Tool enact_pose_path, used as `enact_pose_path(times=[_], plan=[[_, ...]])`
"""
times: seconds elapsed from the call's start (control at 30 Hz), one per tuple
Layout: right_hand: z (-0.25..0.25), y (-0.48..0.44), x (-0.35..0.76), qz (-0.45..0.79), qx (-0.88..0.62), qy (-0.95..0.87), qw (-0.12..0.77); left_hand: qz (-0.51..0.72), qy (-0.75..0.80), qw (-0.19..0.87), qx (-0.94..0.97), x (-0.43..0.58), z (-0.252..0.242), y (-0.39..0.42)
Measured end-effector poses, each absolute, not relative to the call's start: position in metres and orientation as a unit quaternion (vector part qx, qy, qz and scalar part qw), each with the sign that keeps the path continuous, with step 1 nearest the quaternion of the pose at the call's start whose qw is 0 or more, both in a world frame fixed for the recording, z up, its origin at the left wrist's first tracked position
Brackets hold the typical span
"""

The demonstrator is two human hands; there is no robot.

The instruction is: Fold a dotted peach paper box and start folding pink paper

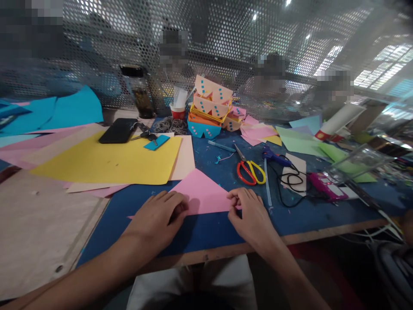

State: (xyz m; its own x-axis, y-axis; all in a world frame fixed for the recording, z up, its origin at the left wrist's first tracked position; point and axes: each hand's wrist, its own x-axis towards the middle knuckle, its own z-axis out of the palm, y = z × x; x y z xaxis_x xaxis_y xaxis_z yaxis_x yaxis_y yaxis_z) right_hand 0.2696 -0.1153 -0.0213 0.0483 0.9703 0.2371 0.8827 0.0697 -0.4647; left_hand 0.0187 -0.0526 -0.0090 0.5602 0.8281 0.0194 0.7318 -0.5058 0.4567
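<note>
A pink sheet of paper [206,193], triangular in outline with its peak pointing away from me, lies flat before me on the blue tabletop. My left hand [164,211] rests over its left part, fingers curled and closed on the paper; a thin pink tip shows beyond that wrist. At the right corner, my right hand [247,211] is closed, its bent fingers and thumb around the edge of the sheet. The exact finger contact under both hands is partly hidden.
Scissors [250,170], a glue gun [274,156] with its black cord and a glue stick [267,183] lie to the right. Decorated paper boxes [211,105] are stacked behind. Yellow paper [129,163], a phone [118,130] and a dark-lidded bottle [140,92] are left.
</note>
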Motion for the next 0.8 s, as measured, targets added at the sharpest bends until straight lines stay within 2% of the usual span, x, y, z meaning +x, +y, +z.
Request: enact_pose_path(times=[0.8], plan=[[-0.023, -0.122, 0.301, 0.085, -0.693, -0.660, 0.278, 0.135, 0.536, 0.248, 0.796, -0.040, -0.010, -0.046]])
